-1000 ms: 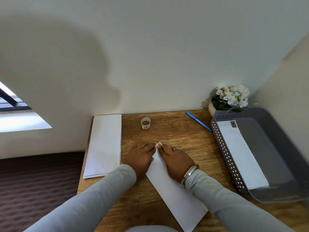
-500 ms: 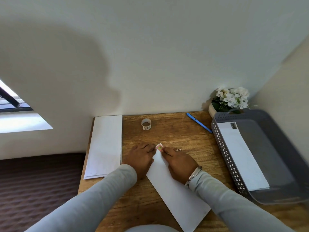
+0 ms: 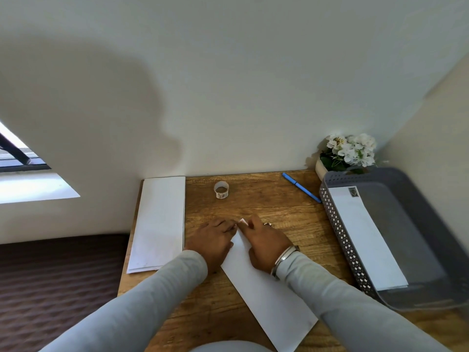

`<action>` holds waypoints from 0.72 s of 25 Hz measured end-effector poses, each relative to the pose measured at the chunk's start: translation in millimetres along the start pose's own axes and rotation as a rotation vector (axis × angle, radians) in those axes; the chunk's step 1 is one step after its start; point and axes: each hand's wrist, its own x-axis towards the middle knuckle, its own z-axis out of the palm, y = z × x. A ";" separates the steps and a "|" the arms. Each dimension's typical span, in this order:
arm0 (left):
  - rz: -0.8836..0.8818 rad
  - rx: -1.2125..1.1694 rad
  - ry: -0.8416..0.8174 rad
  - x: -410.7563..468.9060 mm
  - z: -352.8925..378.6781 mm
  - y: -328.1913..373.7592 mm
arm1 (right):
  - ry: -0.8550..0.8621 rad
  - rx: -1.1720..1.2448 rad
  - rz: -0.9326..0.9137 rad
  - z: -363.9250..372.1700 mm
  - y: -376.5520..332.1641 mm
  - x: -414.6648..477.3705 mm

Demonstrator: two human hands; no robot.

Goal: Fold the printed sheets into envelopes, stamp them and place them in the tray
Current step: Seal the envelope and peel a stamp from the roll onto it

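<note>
Progress: one stamped envelope (image 3: 365,240) lies in the tray (image 3: 431,288). Both hands' fingers (image 3: 228,226) press flat, gripping nothing, on a second envelope (image 3: 269,298), its stamp (image 3: 243,221) between them; unfolded sheets (image 3: 158,222) wait left.

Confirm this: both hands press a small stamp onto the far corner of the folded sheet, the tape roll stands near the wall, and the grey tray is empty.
Not quite. In the head view the grey tray already holds one stamped envelope. The rest stands: left hand, right hand, stamp, folded sheet, tape roll.
</note>
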 end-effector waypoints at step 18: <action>-0.034 -0.051 -0.043 0.4 3.7 -3.6 | 0.096 -0.063 -0.159 11.6 14.8 -14.4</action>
